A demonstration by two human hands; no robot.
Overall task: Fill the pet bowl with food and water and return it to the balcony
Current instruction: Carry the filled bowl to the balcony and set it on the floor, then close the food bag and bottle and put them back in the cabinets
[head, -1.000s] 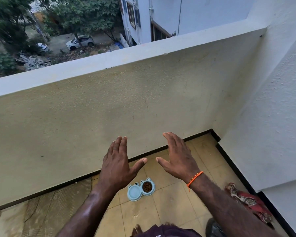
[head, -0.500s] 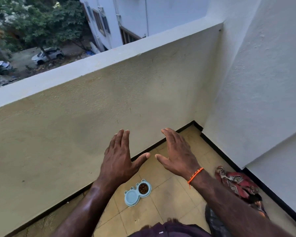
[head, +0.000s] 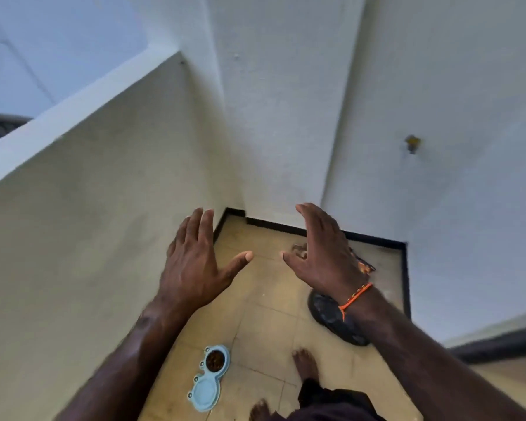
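The pale blue plastic double pet bowl (head: 208, 378) sat on the tan tiled balcony floor (head: 264, 302), kibble in one well; the left hand (head: 192, 268) and right hand (head: 319, 256) hovered empty, fingers straight; a careless bare foot (head: 305, 364) nearby could tip it, I thought.

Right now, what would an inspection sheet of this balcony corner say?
Surface: tiled floor, beige, black skirting.
Job's things: blue double pet bowl on the floor by the parapet; one cup holds brown food, water not discernible.
Clutter: dark sandal; patterned cloth, partly hidden.
Hands: left hand and right hand raised, fingers straight, holding nothing.
Cables: nothing seen.
Surroundings: white walls, small wall fitting, bare feet.
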